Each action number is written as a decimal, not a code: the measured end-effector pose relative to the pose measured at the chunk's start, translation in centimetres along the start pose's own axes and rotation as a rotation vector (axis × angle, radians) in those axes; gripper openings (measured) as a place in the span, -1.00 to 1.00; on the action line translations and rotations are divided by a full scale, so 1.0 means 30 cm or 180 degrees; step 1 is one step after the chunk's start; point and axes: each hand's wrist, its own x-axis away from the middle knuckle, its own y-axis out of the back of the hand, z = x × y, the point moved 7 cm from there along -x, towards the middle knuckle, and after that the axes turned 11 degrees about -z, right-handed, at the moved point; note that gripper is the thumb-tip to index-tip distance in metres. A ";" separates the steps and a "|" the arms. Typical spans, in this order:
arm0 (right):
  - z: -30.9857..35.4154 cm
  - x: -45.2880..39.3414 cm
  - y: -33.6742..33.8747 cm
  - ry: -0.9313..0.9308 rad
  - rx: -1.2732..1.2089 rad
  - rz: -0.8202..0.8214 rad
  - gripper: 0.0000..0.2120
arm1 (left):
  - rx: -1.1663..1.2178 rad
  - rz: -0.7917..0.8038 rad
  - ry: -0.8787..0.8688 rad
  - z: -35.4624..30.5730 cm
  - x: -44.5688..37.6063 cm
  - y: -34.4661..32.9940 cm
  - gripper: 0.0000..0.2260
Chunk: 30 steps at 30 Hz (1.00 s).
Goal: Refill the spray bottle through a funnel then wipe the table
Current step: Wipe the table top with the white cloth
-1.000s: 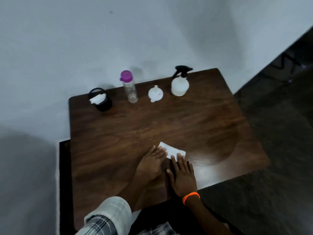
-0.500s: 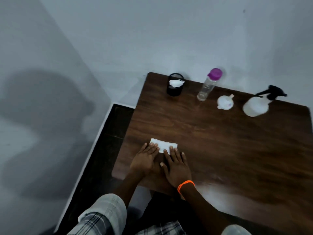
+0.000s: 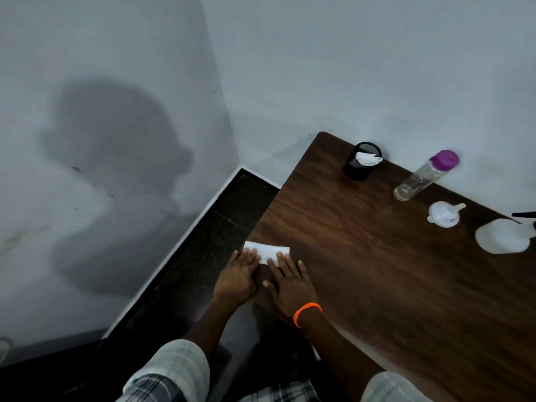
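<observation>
White tissue is lying flat at the near left corner of the table, and I am pressing it down with both hands. My left hand is resting on its left part, fingers straight and together; my right hand, an orange band at the wrist, is covering its right part, fingers spread flat. Along the far edge are standing a black cup, a purple-capped bottle, the funnel and the spray bottle.

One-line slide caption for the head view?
Both hands press a folded white tissue flat near the table's edge.
</observation>
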 end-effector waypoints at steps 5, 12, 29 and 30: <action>-0.051 0.097 -0.009 0.0073 0.0063 0.0018 -0.43 | 0.0027 0.0066 0.0017 -0.071 0.074 -0.031 -0.43; -0.149 0.252 -0.011 0.0018 0.0135 -0.0024 -0.45 | 0.0017 0.0196 -0.0391 -0.206 0.143 -0.055 -0.35; -0.470 0.725 0.013 -0.0833 0.0195 -0.0289 -0.46 | -0.0622 0.0654 -0.1923 -0.673 0.143 -0.242 -0.35; -0.495 0.766 0.013 -0.0927 0.0193 -0.0292 -0.45 | -0.0656 0.0630 -0.2067 -0.714 0.146 -0.251 -0.35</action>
